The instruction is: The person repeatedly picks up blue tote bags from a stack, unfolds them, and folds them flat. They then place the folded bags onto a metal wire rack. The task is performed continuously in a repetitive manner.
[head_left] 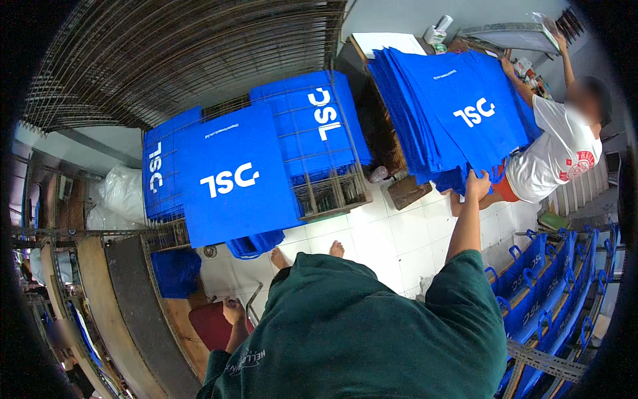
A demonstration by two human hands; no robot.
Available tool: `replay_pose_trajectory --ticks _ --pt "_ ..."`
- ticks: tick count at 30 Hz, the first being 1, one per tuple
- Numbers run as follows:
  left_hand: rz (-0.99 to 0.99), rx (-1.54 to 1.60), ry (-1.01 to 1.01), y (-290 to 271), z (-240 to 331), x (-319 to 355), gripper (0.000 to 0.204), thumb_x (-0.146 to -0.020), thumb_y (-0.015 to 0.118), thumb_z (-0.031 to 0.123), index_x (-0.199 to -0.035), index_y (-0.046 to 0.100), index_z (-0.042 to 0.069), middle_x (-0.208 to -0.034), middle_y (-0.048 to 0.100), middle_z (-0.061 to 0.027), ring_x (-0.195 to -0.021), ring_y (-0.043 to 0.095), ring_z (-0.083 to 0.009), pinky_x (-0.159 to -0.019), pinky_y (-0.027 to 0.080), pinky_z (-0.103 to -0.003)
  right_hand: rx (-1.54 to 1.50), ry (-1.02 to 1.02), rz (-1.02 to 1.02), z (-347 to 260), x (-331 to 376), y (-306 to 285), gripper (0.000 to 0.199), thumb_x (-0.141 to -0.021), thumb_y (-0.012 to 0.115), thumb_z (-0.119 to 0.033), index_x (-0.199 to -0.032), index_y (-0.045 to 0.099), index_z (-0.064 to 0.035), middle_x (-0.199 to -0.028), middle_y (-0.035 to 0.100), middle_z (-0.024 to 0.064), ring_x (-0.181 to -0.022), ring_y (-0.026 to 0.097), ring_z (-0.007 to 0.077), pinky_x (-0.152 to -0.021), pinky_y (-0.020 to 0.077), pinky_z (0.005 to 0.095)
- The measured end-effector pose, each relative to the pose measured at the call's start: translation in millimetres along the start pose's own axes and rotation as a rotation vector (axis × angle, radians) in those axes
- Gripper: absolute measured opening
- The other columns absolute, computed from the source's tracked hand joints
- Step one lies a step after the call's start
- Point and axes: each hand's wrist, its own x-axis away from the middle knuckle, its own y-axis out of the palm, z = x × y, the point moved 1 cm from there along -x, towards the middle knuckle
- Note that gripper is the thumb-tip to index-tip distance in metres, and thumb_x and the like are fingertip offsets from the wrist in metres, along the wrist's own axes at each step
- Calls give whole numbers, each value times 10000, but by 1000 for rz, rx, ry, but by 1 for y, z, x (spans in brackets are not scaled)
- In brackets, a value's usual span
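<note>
My right hand (477, 185) reaches forward to a thick stack of flat blue cloth bags (425, 126) with white lettering. Its fingers close on the near lower corner of a blue bag (492, 139). Low at my left side, my left hand (232, 310) has its fingers curled in, over a dark red chair seat (212, 326); nothing shows in it. Ahead to the left, one blue bag (232, 183) lies flat over a wire rack (332, 193), between other piles of blue bags (309, 120).
A co-worker in a white shirt (555, 146) stands beyond the stack, one arm raised to a framed screen (512, 36). Blue bags with handles (538, 292) hang on a rack at right. Wire racks (166, 53) stand tilted overhead. White plastic sacks (123, 193) lie left.
</note>
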Motion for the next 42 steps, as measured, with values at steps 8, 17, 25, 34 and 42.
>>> replay_pose_trajectory --ticks 8,17,25,34,42 --pt "8 227 64 -6 27 26 315 -717 650 93 -1018 581 32 -709 625 -85 -643 597 -180 -633 465 -297 278 -195 -244 17 -41 17 550 -669 592 -320 -1196 528 -177 -1205 528 104 -1100 461 346 -876 421 481" --pt "193 285 82 -33 69 52 301 -730 690 154 -1012 609 89 -753 634 -84 -682 617 -170 -640 490 -297 281 -400 -134 26 -63 27 391 -787 430 -330 -1127 587 -220 -1043 610 148 -958 570 337 -790 435 494" --pt "2 533 260 -16 158 23 314 -742 689 164 -1021 605 49 -763 646 -120 -723 637 -179 -641 499 -284 -2 -790 188 -32 -99 -37 231 -742 563 -123 -952 614 -42 -919 610 171 -843 568 355 -739 443 419" --pt "-940 738 411 -35 316 15 716 -766 668 411 -1309 343 77 -969 582 -96 -795 563 -161 -665 470 -281 -221 -1298 613 -164 -37 -256 150 -788 556 -26 -929 608 -20 -913 607 132 -868 574 299 -793 445 381" --pt "-1366 944 333 -111 325 -11 963 -744 675 434 -1401 60 94 -997 573 -108 -727 563 -160 -582 471 -296 -411 -1546 572 -223 63 -404 137 -822 486 24 -915 580 59 -946 596 155 -914 571 299 -837 441 384"
